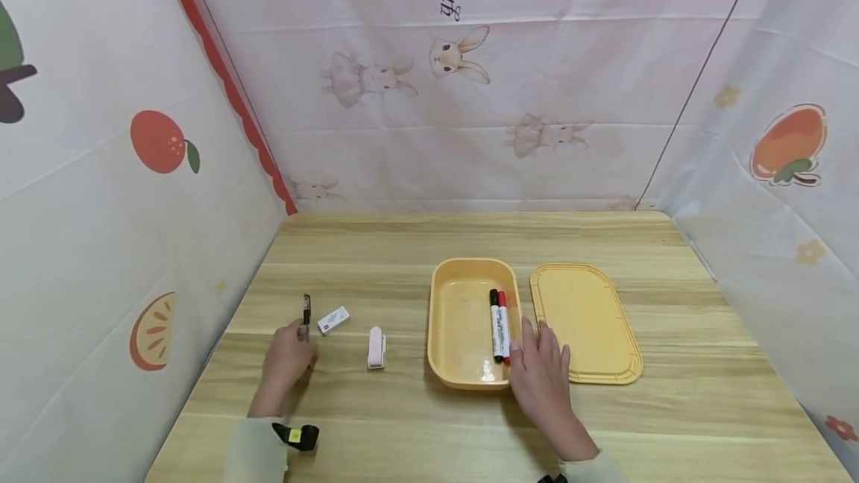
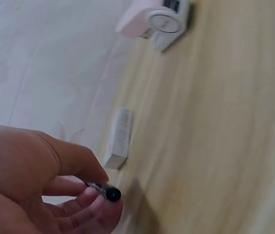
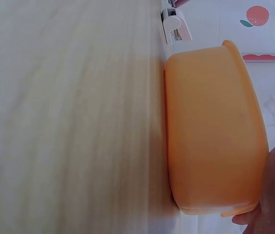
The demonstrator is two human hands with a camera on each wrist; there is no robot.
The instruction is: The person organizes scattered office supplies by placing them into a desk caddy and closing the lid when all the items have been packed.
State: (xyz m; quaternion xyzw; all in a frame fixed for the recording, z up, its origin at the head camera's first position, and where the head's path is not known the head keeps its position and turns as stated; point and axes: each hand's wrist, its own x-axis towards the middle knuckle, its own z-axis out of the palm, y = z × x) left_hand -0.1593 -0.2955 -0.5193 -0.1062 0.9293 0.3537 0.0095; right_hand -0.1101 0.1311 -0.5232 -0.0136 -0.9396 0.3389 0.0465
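My left hand [image 1: 288, 355] pinches a black pen [image 1: 306, 309] upright between thumb and fingers, over the left part of the table. In the left wrist view the pen's dark end [image 2: 112, 194] pokes out past the fingertips. A small white box [image 1: 333, 320] lies just right of this hand, and a pale pink stapler [image 1: 376, 348] stands further right. My right hand [image 1: 542, 379] rests at the right rim of a yellow plastic box [image 1: 439, 341], its fingers extended toward the yellow lid [image 1: 590, 319]. Inside the box lie a black marker [image 1: 496, 326] and a red marker [image 1: 504, 325], side by side.
Everything stands on a light wood-grain table [image 1: 376, 431]. Printed cloth walls [image 1: 376, 162] rise behind it and along both sides. The lid lies flat at the right of the box, partly covered by the right fingers.
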